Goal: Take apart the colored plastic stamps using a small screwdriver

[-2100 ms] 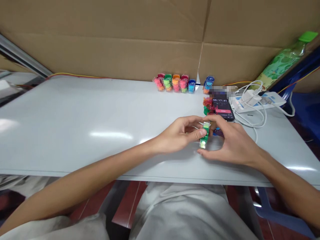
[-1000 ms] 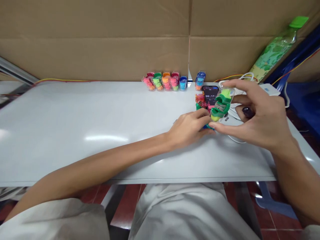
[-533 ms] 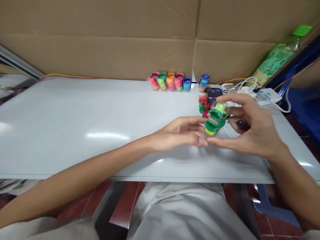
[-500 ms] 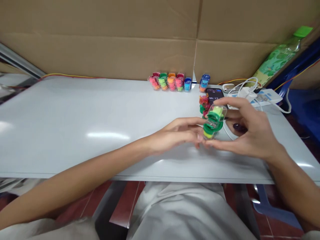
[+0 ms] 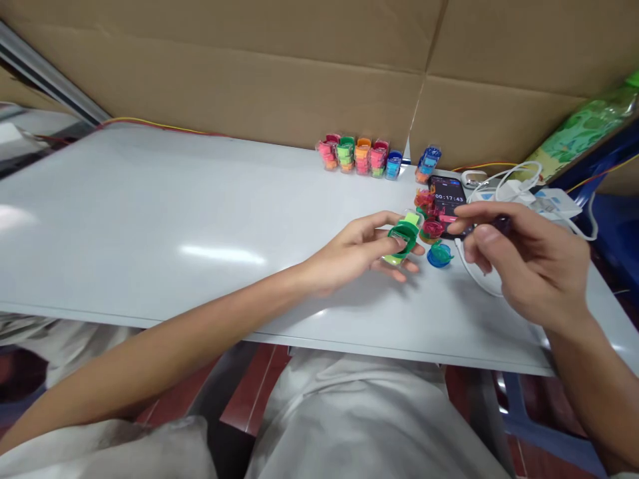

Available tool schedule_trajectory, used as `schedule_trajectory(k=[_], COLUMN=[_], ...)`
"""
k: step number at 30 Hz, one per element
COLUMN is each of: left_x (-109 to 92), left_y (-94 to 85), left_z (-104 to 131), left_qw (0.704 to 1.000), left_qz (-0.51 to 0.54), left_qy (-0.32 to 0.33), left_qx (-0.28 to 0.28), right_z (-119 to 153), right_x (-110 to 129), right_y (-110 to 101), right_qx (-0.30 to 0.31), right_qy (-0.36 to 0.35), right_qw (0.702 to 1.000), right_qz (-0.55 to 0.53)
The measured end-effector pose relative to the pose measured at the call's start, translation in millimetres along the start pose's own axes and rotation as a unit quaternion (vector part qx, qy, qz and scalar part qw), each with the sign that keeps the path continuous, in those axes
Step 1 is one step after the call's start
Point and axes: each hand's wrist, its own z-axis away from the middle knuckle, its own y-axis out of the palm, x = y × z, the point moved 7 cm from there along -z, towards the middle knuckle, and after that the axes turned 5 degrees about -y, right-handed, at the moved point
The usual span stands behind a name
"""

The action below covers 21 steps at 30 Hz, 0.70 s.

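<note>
My left hand [image 5: 359, 249] grips a green and yellow-green plastic piece in a clear shell [image 5: 403, 238], its thumb pressed on the green round part. Over the table to the right, my right hand [image 5: 529, 256] has its fingers apart and bent, nothing plainly between the tips. A dark purple thing [image 5: 500, 225] shows behind its index finger; whether the hand touches it I cannot tell. Between the hands lie a blue and teal round piece [image 5: 439, 255], a dark pink round piece [image 5: 432, 230] and an orange-red piece [image 5: 424, 198].
Several colourful pieces in clear shells [image 5: 362, 157] stand in a row along the cardboard wall [image 5: 249, 86]. A blue and orange one [image 5: 428, 163] stands apart. Farther right are a phone [image 5: 448, 189] running a timer, white cables [image 5: 529, 176], a power strip [image 5: 562, 203] and a bottle [image 5: 584, 136].
The green piece has passed from my right hand to my left, which now holds it alone. My right hand has drawn away to the right. The view has shifted slightly.
</note>
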Motion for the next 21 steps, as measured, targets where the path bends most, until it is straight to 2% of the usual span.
schedule_trajectory(k=[4, 6, 10, 17, 21], left_x=[5.0, 7.1, 8.2, 12.6, 12.3], left_y=[3.2, 4.4, 2.5, 5.1, 6.6], left_z=[0.9, 1.4, 1.8, 1.1, 0.9], left_qw=[0.999, 0.997, 0.993, 0.992, 0.989], left_qz=[0.040, 0.071, 0.110, 0.121, 0.136], left_qy=[-0.026, -0.041, -0.046, -0.040, -0.030], left_qx=[0.001, -0.002, -0.021, 0.023, 0.040], right_z=[-4.7, -3.3, 2.3, 3.8, 3.4], right_x=[17.8, 25.0, 29.8, 32.3, 26.5], right_y=[-1.8, -7.2, -20.8, -13.0, -13.1], right_qx=[-0.010, -0.043, -0.128, -0.150, -0.165], right_qy=[-0.102, -0.143, -0.150, -0.211, -0.202], right_qw=[0.994, 0.987, 0.977, 0.964, 0.964], right_qz=[0.035, 0.058, 0.077, 0.062, 0.053])
